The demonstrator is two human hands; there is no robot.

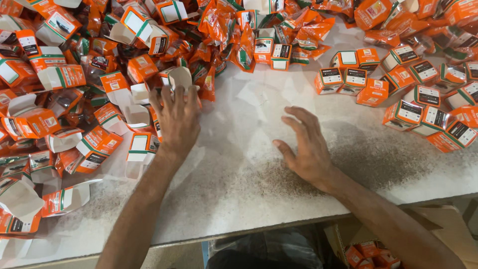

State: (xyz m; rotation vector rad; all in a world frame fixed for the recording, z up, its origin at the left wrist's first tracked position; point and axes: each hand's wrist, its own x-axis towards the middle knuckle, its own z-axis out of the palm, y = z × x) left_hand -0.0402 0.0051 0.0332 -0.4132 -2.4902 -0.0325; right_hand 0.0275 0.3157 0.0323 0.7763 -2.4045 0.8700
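right hand [309, 149] grip open, empty | left hand [177, 117] grip spread on open orange carton [175, 79]

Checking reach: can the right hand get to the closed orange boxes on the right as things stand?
Probably yes. The right hand rests open on bare table; nothing lies between it and the closed orange boxes.

**Where things lie on the desk**

A heap of open cartons [74, 99] fills the left of the frame, spreading along the top edge into a pile of pouches [234, 30] at upper centre. Closed cartons [423, 99] lie grouped at the upper right, on the desk [239, 169]. The left hand [177, 119] rests at the heap's right edge, on an open carton [177, 79]. The right hand [308, 147] lies at centre, well apart from the cartons. Below the desk's near edge, lower right, a cardboard box [368, 249] holds more cartons.
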